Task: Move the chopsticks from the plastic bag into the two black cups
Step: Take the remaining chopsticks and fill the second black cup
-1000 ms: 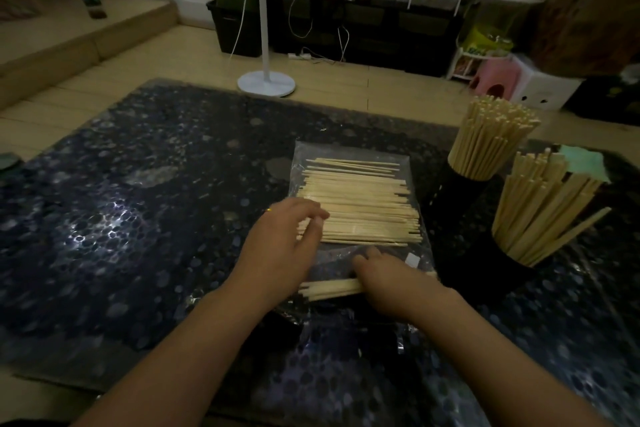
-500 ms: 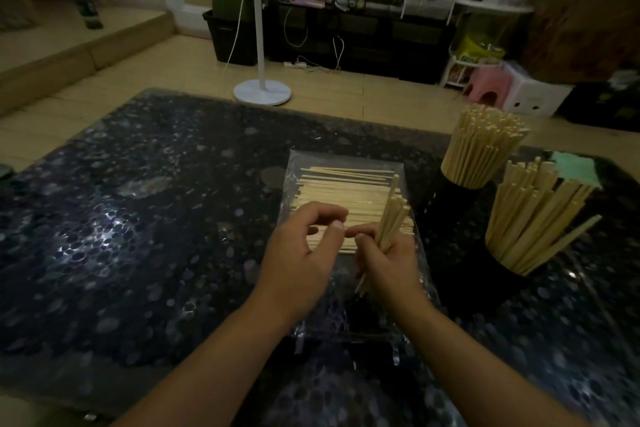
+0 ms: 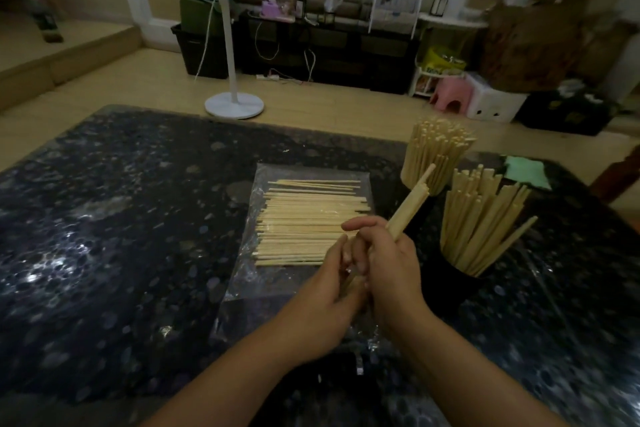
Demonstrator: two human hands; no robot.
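Note:
A clear plastic bag (image 3: 249,274) lies flat on the dark table, with a layer of pale wooden chopsticks (image 3: 304,218) inside it. My right hand (image 3: 391,263) grips a small bundle of chopsticks (image 3: 408,208) tilted up to the right, above the bag's near right corner. My left hand (image 3: 322,302) touches the bundle's lower end with its fingertips. To the right stand two black cups, the far cup (image 3: 415,194) and the near cup (image 3: 446,274), each packed with upright chopsticks.
The table (image 3: 121,236) has a dark speckled top under glossy film. A green cloth (image 3: 526,172) lies at the far right. Beyond the table stand a white fan base (image 3: 233,106), a pink stool (image 3: 450,95) and shelves.
My right hand lifted a bundle of chopsticks off the bag's near edge and raised it upright, tilted to the right. My left hand left the bag's chopsticks and came to the bundle's lower end.

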